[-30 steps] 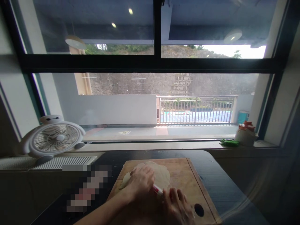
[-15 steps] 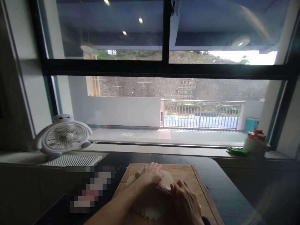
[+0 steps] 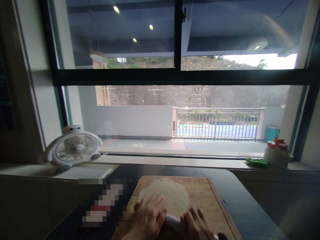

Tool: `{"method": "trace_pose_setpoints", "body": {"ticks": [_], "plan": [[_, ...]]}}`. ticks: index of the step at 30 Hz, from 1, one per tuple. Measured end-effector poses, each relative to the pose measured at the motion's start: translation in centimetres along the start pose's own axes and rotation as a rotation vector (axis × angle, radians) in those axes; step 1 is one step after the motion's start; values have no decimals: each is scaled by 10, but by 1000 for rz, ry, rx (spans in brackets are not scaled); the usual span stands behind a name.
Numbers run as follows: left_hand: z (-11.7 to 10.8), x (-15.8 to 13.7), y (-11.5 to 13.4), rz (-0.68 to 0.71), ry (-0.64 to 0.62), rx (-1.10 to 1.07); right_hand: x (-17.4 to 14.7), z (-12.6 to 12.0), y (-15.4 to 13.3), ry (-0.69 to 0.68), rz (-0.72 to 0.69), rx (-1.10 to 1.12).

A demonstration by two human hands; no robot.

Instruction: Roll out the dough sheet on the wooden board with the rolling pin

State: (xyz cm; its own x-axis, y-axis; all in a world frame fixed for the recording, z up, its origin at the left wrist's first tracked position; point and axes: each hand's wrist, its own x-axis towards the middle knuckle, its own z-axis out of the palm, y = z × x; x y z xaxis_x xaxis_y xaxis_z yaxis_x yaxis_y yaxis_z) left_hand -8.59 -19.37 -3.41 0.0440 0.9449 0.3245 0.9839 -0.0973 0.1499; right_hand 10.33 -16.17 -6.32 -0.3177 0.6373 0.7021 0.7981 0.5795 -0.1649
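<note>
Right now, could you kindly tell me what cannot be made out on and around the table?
In the head view:
Near edge of the dough: hidden by the left hand, right hand and white roller.
Much of the white roller: covered by both hands.
Near edge of the wooden board: cut off by the picture's bottom.
The pixelated patch on the dark table: too blocky to identify.

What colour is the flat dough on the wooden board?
The dough is pale cream; the head view shows it best.
</note>
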Motion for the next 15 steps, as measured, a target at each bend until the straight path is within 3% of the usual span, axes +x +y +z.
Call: {"method": "trace_pose_setpoints", "body": {"ticks": [5,10,15], "plan": [[1,27,2,-39,73,-19,39,4,4,-217,124,93],[7,70,-3,-139,51,-15,66,27,15,-267,212,143],[8,54,1,-117,104,21,55,21,9,-213,158,145]]}}
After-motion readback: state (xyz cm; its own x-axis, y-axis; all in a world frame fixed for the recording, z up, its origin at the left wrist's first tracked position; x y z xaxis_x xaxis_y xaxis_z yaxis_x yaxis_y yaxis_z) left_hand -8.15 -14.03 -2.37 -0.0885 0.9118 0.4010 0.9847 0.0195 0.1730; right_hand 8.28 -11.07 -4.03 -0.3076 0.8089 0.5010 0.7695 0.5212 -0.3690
